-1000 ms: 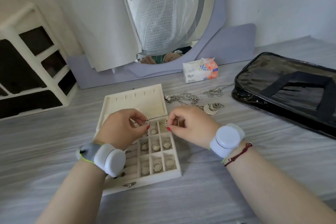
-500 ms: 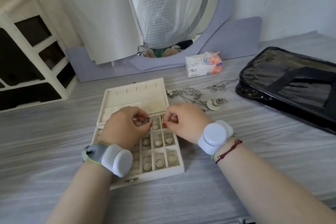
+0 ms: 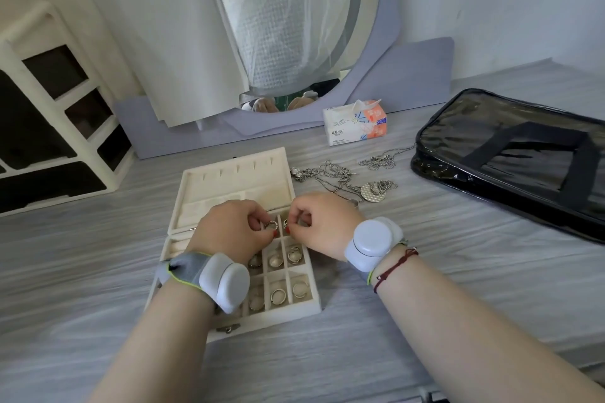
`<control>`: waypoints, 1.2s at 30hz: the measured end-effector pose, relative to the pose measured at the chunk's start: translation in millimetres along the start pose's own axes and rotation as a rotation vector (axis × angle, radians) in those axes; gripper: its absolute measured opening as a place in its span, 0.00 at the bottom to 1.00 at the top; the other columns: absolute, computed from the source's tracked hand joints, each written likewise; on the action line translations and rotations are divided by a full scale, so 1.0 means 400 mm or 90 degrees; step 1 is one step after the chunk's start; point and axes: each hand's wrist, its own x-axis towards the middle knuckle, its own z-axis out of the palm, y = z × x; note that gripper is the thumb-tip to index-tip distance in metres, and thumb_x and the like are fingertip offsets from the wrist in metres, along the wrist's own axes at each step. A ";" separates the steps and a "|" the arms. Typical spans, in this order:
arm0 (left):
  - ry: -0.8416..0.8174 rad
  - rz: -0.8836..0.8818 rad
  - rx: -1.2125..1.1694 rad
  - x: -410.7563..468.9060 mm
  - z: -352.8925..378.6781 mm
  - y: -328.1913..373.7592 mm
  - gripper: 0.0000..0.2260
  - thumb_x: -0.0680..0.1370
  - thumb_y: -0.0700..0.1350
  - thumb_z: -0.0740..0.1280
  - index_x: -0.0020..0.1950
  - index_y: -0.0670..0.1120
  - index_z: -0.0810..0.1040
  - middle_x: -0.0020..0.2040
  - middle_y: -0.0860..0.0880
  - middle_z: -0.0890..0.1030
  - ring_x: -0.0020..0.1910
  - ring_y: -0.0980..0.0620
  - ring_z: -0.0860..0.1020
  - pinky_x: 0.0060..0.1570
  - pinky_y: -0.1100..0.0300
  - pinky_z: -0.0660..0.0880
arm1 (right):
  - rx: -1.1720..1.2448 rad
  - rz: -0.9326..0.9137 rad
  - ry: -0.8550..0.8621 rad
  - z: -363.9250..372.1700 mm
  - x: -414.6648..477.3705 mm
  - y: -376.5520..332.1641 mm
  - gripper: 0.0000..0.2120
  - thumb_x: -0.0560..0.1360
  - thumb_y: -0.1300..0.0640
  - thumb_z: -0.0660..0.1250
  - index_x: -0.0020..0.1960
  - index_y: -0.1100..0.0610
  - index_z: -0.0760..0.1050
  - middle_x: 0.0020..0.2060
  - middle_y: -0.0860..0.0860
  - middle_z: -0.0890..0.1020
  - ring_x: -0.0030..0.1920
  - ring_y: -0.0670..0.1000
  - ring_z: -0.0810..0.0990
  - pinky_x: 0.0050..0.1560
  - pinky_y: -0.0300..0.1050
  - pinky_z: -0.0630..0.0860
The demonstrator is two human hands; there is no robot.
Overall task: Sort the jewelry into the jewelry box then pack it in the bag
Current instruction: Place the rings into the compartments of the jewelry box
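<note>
A: Fingers point(image 3: 254, 222) of the left hand point(image 3: 229, 231) pinch a ring point(image 3: 271, 225); the right hand point(image 3: 324, 226) pinches a small silver piece point(image 3: 286, 223) beside it.
B: Both over the jewelry box's point(image 3: 288, 313) far cells. Lower each into a free cell before letting go.

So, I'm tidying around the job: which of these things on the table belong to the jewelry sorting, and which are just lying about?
Belongs to the job: jewelry box, rings in its compartments, ring in the left hand, small silver piece in the right hand, necklaces, black bag.
Lying about: tissue pack, mirror, white shelf unit.
</note>
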 end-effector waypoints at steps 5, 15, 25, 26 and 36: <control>-0.053 -0.020 0.024 0.011 -0.006 0.011 0.04 0.72 0.50 0.71 0.45 0.55 0.80 0.37 0.57 0.78 0.39 0.55 0.76 0.43 0.61 0.73 | 0.011 -0.019 0.008 0.004 -0.002 0.007 0.02 0.72 0.53 0.65 0.44 0.49 0.77 0.29 0.42 0.71 0.40 0.47 0.74 0.41 0.41 0.70; -0.021 -0.029 0.006 0.002 -0.005 0.018 0.02 0.73 0.49 0.70 0.44 0.57 0.79 0.38 0.56 0.79 0.41 0.57 0.77 0.42 0.60 0.74 | 0.152 0.124 0.163 -0.104 0.004 0.110 0.03 0.73 0.50 0.66 0.41 0.48 0.77 0.33 0.45 0.78 0.36 0.46 0.77 0.39 0.42 0.74; 0.015 0.137 -0.009 0.004 0.016 0.139 0.04 0.72 0.45 0.69 0.44 0.55 0.80 0.39 0.57 0.77 0.36 0.61 0.72 0.44 0.59 0.73 | 0.073 0.185 0.127 -0.161 -0.016 0.168 0.04 0.71 0.57 0.67 0.40 0.49 0.77 0.35 0.44 0.77 0.41 0.48 0.77 0.42 0.40 0.72; 0.003 0.168 -0.004 0.010 0.024 0.155 0.05 0.72 0.45 0.70 0.45 0.55 0.80 0.39 0.57 0.77 0.36 0.60 0.71 0.46 0.59 0.72 | 0.051 0.183 0.108 -0.163 -0.015 0.168 0.04 0.70 0.58 0.67 0.40 0.49 0.78 0.35 0.43 0.77 0.42 0.48 0.78 0.43 0.40 0.73; -0.084 0.331 0.196 0.065 0.093 0.229 0.08 0.74 0.47 0.67 0.52 0.57 0.78 0.49 0.55 0.75 0.53 0.53 0.74 0.52 0.55 0.73 | -0.087 0.111 0.002 -0.171 -0.019 0.163 0.10 0.71 0.61 0.67 0.44 0.46 0.78 0.39 0.45 0.76 0.43 0.48 0.74 0.42 0.40 0.69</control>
